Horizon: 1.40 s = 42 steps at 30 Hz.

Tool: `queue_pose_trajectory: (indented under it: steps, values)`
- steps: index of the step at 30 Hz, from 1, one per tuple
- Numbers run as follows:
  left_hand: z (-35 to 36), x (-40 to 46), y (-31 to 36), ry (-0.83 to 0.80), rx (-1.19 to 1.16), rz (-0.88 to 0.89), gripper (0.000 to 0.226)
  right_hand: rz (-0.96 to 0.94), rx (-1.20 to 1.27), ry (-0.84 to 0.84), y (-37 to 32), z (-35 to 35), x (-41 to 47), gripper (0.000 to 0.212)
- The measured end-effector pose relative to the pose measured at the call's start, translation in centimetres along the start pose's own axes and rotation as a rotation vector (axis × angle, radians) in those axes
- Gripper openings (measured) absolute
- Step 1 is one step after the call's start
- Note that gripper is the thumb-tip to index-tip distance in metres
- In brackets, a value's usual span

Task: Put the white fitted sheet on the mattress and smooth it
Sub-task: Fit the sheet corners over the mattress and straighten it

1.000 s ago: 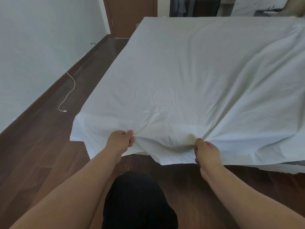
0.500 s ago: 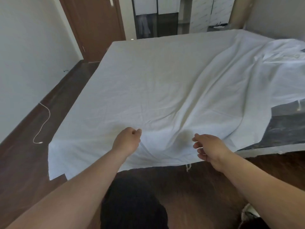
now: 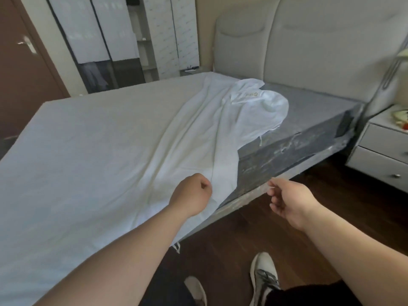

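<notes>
Left hand point(image 3: 190, 195) fisted, gripping sheet point(image 3: 92, 146) edge. Right hand point(image 3: 289, 202) loosely spread, empty, beside it. Bare mattress point(image 3: 309, 127) beyond right hand.

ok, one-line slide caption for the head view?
Left hand grips the white fitted sheet at the bed edge; right hand open; mattress corner uncovered.

sheet point(image 3: 114, 151): 1 | mattress point(image 3: 293, 138): 1 | hands: 2 | shoes: 2 | nightstand point(image 3: 379, 149): 1

Soft, even daylight; slight motion blur, wide-angle bending at the edges.
</notes>
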<state>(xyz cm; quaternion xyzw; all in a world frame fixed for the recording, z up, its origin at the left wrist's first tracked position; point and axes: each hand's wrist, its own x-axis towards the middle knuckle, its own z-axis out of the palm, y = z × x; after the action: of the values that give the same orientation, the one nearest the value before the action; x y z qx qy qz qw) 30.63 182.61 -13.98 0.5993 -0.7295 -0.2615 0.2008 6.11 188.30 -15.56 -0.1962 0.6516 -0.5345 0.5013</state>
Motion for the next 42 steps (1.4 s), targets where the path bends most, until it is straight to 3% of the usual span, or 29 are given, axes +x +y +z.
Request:
queue_pose_trajectory:
  steps: [3,7,12,17,21,25,31,37,42]
  values:
    - [2.5,2.8,1.8,-0.016,0.018,0.045,0.021,0.026,0.014,0.038,0.4,-1.9,1.5,0.017]
    - [6.5,9.8,3.2,-0.03,0.106,0.124,0.039,0.067,0.018,0.047,0.4,-2.6,6.7,0.02]
    - [10.7,19.6,5.2,0.021,0.295,0.168,0.049,0.027,0.058,-0.025,0.1,0.0,15.3,0.021]
    - [14.2,26.5,5.2,-0.035,0.493,0.007,0.041,0.019,0.097,-0.157,-2.0,3.9,23.4,0.019]
    - [14.0,27.5,4.6,0.033,0.412,-0.023,0.041,0.09,0.093,-0.251,-4.4,6.0,26.7,0.02]
    - [11.5,28.1,4.0,0.062,0.177,-0.136,0.06,0.171,-0.016,-0.241,-6.9,8.0,29.1,0.021]
    - [10.2,27.1,3.3,0.051,-0.065,-0.171,0.039,0.201,-0.196,-0.258,-7.4,9.6,30.5,0.027]
    - [11.7,25.4,4.8,0.108,-0.071,-0.192,0.031,0.252,-0.116,-0.308,-7.9,7.1,30.7,0.026]
    - [12.8,25.3,6.0,0.057,0.001,-0.167,0.032,0.169,-0.199,-0.237,-7.8,2.6,31.7,0.016]
